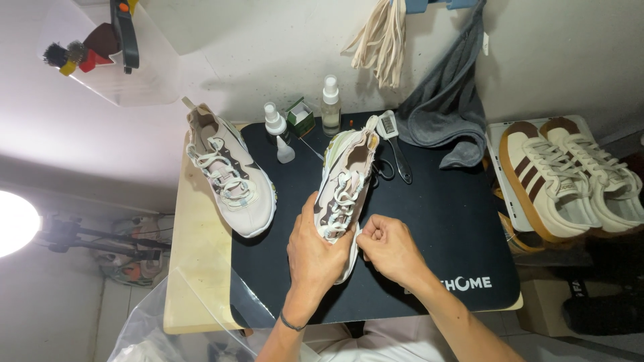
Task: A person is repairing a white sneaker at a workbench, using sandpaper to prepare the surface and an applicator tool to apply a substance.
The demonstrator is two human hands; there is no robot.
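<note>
A pale pink and white sneaker lies on the black mat, toe toward me. My left hand wraps around its toe end from the left and holds it. My right hand sits just right of the toe, fingers pinched together at the lower lace; what they pinch is hidden by the fingers. The matching second sneaker rests at the mat's left edge, apart from both hands.
Two spray bottles, a small green box, a brush and scissors stand at the mat's far side. A grey towel and laces hang behind. A cream and brown pair of sneakers sits at the right. Clear plastic lies at the front left.
</note>
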